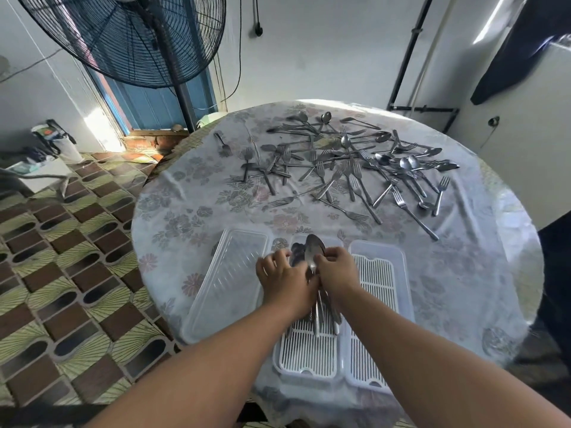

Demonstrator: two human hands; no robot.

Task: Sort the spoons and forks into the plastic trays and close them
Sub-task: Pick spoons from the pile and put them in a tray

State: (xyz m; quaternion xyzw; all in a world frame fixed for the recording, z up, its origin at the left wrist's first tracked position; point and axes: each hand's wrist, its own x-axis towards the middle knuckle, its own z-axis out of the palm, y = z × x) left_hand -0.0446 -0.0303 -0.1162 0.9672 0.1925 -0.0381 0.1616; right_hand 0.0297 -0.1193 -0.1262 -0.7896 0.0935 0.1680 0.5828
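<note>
Two clear plastic trays with white slatted inserts stand side by side at the near edge of the table. The middle tray (309,356) holds a bundle of spoons (313,251). My left hand (282,279) and my right hand (336,270) both grip this bundle over the tray, bowls pointing away from me. The right tray (383,273) has nothing in it that I can see. A clear lid (228,285) lies to the left of the trays. Several loose forks and spoons (349,162) are scattered across the far half of the table.
The round table (463,288) has a floral cloth under clear plastic. A large standing fan (133,41) rises behind its far left edge. Tiled floor lies to the left, with a bag and a white box. A dark garment hangs at the upper right.
</note>
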